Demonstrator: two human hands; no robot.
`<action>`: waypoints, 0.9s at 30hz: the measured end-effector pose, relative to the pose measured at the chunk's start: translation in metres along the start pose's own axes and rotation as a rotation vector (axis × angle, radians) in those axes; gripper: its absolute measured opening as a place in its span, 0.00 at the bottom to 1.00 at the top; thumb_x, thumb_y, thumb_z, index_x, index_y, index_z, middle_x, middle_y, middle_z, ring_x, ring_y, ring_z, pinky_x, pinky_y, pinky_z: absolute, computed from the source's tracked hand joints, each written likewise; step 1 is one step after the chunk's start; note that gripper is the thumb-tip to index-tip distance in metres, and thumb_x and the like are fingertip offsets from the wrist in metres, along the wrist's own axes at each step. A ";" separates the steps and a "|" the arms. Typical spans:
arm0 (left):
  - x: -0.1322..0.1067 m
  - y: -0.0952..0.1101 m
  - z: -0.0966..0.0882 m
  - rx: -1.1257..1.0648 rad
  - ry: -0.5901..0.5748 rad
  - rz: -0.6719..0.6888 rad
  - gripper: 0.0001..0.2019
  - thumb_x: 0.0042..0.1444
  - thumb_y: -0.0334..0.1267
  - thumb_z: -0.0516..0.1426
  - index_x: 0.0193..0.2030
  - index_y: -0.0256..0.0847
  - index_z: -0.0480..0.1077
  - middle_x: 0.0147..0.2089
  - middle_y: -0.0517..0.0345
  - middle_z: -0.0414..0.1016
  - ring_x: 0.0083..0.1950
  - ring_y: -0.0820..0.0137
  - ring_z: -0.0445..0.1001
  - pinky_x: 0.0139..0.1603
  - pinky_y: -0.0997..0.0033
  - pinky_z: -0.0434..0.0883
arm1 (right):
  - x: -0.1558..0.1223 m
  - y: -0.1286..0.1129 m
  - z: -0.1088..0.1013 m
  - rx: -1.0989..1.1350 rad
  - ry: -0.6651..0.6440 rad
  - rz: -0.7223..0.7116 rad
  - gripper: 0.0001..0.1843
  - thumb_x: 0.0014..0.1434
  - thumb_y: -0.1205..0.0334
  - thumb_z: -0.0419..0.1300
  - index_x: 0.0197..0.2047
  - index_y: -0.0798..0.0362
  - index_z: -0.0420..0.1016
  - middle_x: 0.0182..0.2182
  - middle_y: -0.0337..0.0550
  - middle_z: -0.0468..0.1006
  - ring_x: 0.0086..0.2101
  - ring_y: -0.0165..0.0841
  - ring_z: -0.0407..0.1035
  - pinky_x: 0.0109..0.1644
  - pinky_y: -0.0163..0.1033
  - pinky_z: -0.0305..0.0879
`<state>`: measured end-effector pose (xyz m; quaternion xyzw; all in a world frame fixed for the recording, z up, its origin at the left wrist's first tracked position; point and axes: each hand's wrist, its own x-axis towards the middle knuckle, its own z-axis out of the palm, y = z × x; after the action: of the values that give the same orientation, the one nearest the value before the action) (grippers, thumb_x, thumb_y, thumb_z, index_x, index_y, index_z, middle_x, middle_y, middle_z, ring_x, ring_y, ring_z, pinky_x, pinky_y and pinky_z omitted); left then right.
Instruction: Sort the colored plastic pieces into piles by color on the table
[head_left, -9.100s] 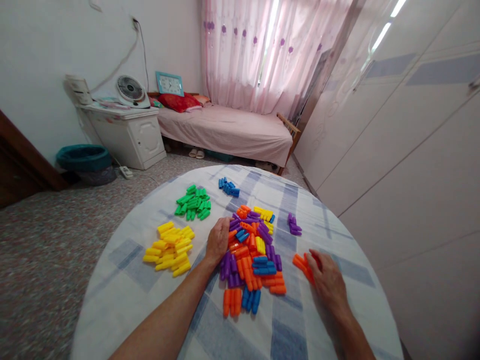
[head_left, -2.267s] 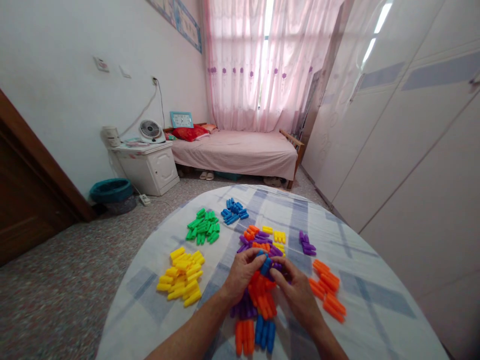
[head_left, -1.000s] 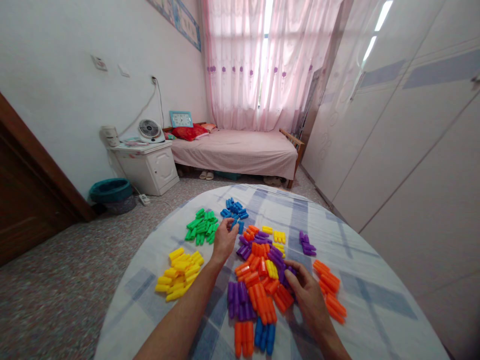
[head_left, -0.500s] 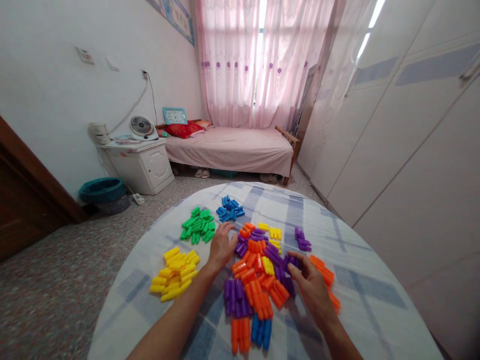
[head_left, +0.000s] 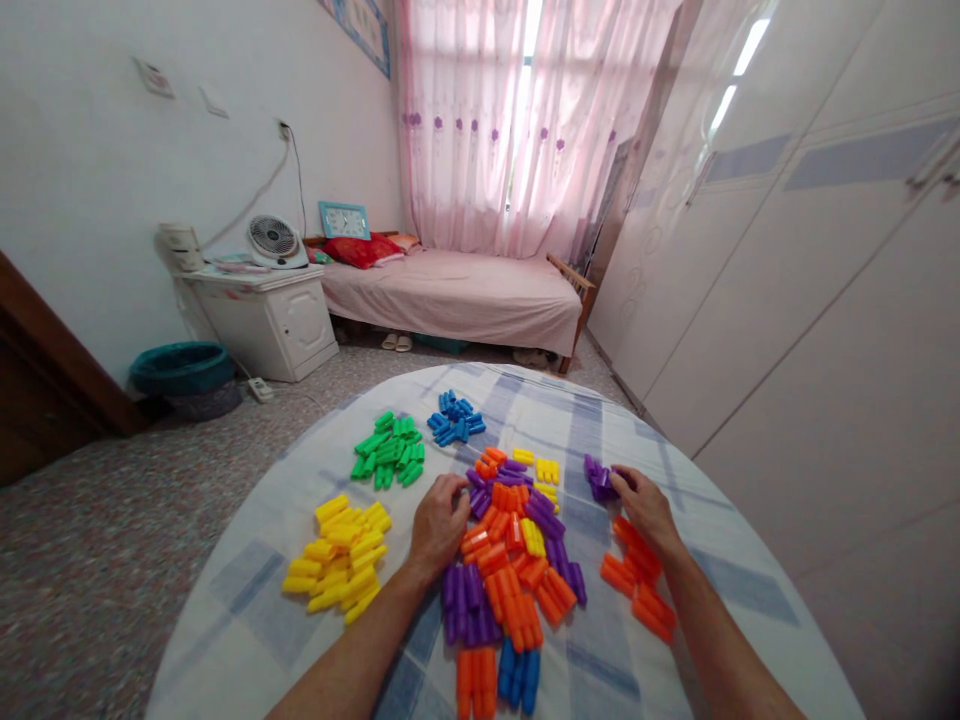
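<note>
While the left hand (head_left: 439,522) rests at the left edge of a mixed heap of orange, purple, yellow and blue plastic tube-shaped pieces (head_left: 514,600), its fingers are loosely curved, with a gap between thumb and forefinger and no piece visible in its grasp. Across the table, the right hand (head_left: 646,505) has its fingertips against a small cluster of glossy purple plastic pieces (head_left: 602,480), to the right of the mixed heap and apart from it; whether it pinches one of them or merely touches, I cannot tell. Just below that hand and partly hidden by it lies a loose group of bright orange ribbed plastic pieces (head_left: 652,610). To the left of the mixed heap sits a pile of yellow plastic pieces (head_left: 337,552), with a pile of green plastic pieces (head_left: 388,450) beyond it and a smaller pile of blue plastic pieces (head_left: 455,420) near the far edge. All of them lie on a round table under a white-and-blue checked cloth (head_left: 390,388). Behind stand a bed with a pale pink sheet (head_left: 465,290), a white bedside cabinet (head_left: 304,325) carrying a small white fan (head_left: 274,238), and a glossy white wardrobe (head_left: 750,300) on the right.
</note>
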<state>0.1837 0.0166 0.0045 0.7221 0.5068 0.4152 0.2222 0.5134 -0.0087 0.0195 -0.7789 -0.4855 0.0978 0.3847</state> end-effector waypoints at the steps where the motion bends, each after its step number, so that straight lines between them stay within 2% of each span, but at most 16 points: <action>1: 0.000 0.000 0.001 0.007 0.004 0.006 0.10 0.54 0.31 0.50 0.40 0.40 0.70 0.41 0.54 0.73 0.44 0.67 0.71 0.48 0.65 0.68 | 0.001 0.003 0.000 -0.010 0.001 -0.004 0.22 0.50 0.49 0.52 0.40 0.52 0.78 0.38 0.47 0.80 0.39 0.40 0.72 0.45 0.44 0.65; 8: 0.000 0.001 0.001 0.024 0.009 0.014 0.09 0.56 0.34 0.49 0.39 0.41 0.70 0.41 0.54 0.72 0.44 0.66 0.71 0.48 0.65 0.68 | -0.003 0.012 -0.001 -0.062 0.023 -0.029 0.27 0.54 0.49 0.47 0.46 0.56 0.75 0.43 0.52 0.78 0.41 0.39 0.72 0.48 0.44 0.65; 11: 0.000 0.002 0.001 0.034 0.004 0.020 0.09 0.57 0.34 0.49 0.38 0.41 0.70 0.40 0.54 0.72 0.43 0.67 0.71 0.47 0.66 0.68 | -0.008 0.011 0.000 -0.080 0.003 -0.080 0.27 0.53 0.48 0.50 0.47 0.56 0.75 0.43 0.52 0.77 0.41 0.39 0.72 0.48 0.43 0.65; 14: 0.000 0.002 0.001 0.044 0.001 0.023 0.09 0.57 0.34 0.49 0.38 0.41 0.69 0.40 0.55 0.72 0.43 0.67 0.71 0.47 0.66 0.67 | -0.010 0.009 -0.001 -0.105 0.003 -0.124 0.25 0.52 0.50 0.53 0.48 0.56 0.74 0.45 0.53 0.75 0.45 0.42 0.69 0.52 0.45 0.63; 17: 0.000 0.002 0.001 0.049 0.002 0.025 0.09 0.57 0.34 0.49 0.38 0.41 0.69 0.39 0.55 0.72 0.43 0.67 0.71 0.47 0.66 0.67 | -0.013 0.002 -0.006 -0.187 0.027 -0.168 0.24 0.54 0.51 0.53 0.49 0.55 0.72 0.48 0.54 0.73 0.50 0.44 0.66 0.54 0.48 0.60; 20: 0.000 0.002 0.002 0.053 -0.001 0.032 0.09 0.57 0.34 0.49 0.37 0.41 0.69 0.39 0.55 0.72 0.43 0.67 0.71 0.47 0.65 0.67 | -0.022 -0.016 -0.009 -0.269 0.026 -0.263 0.21 0.55 0.53 0.53 0.49 0.52 0.73 0.49 0.53 0.73 0.50 0.45 0.65 0.53 0.50 0.60; 22: 0.000 0.002 0.002 0.055 -0.002 0.038 0.08 0.57 0.34 0.49 0.37 0.41 0.69 0.39 0.55 0.72 0.43 0.67 0.71 0.47 0.66 0.67 | -0.033 -0.035 -0.007 -0.239 -0.045 -0.358 0.19 0.55 0.54 0.54 0.48 0.51 0.73 0.48 0.51 0.73 0.49 0.43 0.66 0.54 0.48 0.60; 24: 0.000 0.002 0.001 0.061 0.000 0.040 0.08 0.57 0.34 0.49 0.37 0.42 0.69 0.39 0.55 0.72 0.43 0.67 0.71 0.47 0.66 0.67 | -0.047 -0.055 -0.003 -0.175 -0.177 -0.445 0.18 0.55 0.55 0.55 0.48 0.51 0.73 0.47 0.49 0.74 0.49 0.41 0.66 0.54 0.46 0.60; 27: 0.000 0.002 0.001 0.068 -0.003 0.038 0.09 0.57 0.34 0.49 0.37 0.41 0.70 0.39 0.54 0.72 0.43 0.67 0.71 0.48 0.65 0.67 | -0.069 -0.079 0.008 -0.120 -0.379 -0.501 0.19 0.54 0.58 0.58 0.50 0.48 0.72 0.47 0.46 0.74 0.47 0.38 0.67 0.52 0.44 0.61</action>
<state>0.1855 0.0157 0.0055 0.7394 0.5063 0.4007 0.1905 0.4209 -0.0436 0.0537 -0.6242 -0.7302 0.1146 0.2530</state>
